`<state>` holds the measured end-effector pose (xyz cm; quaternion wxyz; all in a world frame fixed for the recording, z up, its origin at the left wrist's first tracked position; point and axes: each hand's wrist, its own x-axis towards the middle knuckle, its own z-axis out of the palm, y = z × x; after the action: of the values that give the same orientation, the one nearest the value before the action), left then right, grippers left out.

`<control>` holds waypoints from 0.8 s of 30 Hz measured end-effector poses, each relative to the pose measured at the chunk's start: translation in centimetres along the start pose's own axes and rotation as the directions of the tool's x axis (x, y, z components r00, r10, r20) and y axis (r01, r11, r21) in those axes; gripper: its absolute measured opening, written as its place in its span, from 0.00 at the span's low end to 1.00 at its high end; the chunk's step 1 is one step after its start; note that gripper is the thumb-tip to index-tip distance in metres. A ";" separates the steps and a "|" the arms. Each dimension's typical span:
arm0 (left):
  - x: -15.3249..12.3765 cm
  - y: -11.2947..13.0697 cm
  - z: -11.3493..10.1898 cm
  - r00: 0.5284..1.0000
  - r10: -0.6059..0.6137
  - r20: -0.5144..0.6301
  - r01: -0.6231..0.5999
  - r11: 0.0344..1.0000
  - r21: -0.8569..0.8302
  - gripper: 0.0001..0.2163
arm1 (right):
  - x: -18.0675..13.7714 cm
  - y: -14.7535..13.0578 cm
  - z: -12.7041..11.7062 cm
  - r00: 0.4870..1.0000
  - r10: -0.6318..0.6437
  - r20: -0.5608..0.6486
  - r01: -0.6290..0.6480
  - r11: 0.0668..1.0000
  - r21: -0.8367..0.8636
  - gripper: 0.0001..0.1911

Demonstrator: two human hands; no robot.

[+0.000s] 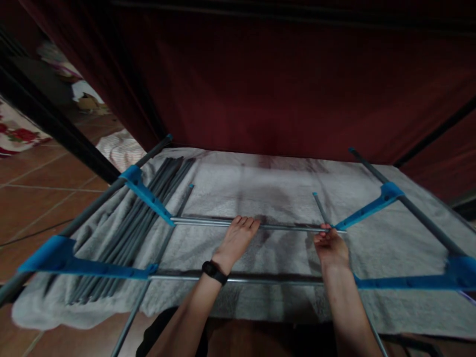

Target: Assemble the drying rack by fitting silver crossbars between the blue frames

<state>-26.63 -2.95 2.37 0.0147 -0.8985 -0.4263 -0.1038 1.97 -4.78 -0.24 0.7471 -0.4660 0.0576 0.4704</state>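
Observation:
A frame of grey tubes and blue plastic brackets lies over a pale cloth. My left hand (240, 235), with a black band on its wrist, is closed over the thin metal rods (203, 221) that cross the middle of the frame. Their left end meets the far left blue bracket (148, 198). My right hand (330, 242) pinches the right end of a rod beside the far right blue bracket (366, 210); its fingertips partly hide that joint. Nearer to me, another metal rod (267, 281) runs between the near left bracket (92, 265) and the near right bracket (409, 282).
Several loose grey tubes (137, 228) lie bundled on the pale cloth (275, 193) at left. Black bars (55, 119) and dark red fabric (282, 84) surround the surface. Tiled floor (55, 173) and a striped cloth (121, 148) show at left.

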 end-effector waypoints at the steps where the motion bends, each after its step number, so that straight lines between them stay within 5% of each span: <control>1: 0.0 0.0 0.1 1.000 0.000 -0.005 0.000 1.000 0.002 0.16 | 0.1 0.0 -0.1 1.000 -0.002 0.008 0.002 1.000 -0.006 0.11; 24: -0.2 0.2 0.4 1.000 0.009 -0.016 -0.009 1.000 0.005 0.15 | -0.8 -0.2 0.4 1.000 0.015 0.002 -0.015 1.000 0.017 0.13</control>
<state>-26.57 -3.20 1.95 0.0206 -0.8996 -0.4222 -0.1098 1.51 -4.99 0.54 0.7476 -0.4587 0.0643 0.4761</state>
